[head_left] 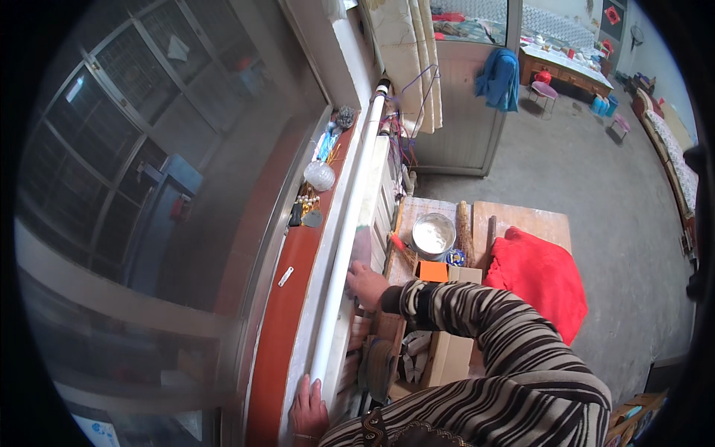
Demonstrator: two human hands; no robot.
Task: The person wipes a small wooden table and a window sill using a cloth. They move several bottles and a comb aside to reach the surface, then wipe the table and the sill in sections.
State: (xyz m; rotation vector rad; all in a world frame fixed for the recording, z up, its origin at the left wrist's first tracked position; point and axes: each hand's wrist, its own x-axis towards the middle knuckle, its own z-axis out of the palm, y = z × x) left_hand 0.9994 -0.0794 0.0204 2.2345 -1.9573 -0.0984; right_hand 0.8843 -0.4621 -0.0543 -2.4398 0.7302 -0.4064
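Observation:
My right hand (368,286) reaches down over the top of a radiator (382,207) below the window sill, with its fingers on a thin, purplish cloth (362,247). Part of the cloth is hidden under the fingers, and the grip on it is not clear. My left hand (310,408) rests with its fingers against the lower end of a long white pipe (349,223), which runs along the wall beside the radiator. The fingertips touch the pipe, but whether they press or hold it cannot be told.
The red-brown window sill (282,318) bears a glass jar (319,176), beads and a small white strip (286,276). Right of the radiator stand a metal pot of white powder (433,233), a whisk broom (464,234), cardboard boxes (449,357) and a red cloth (539,279). A cream curtain (410,61) hangs ahead.

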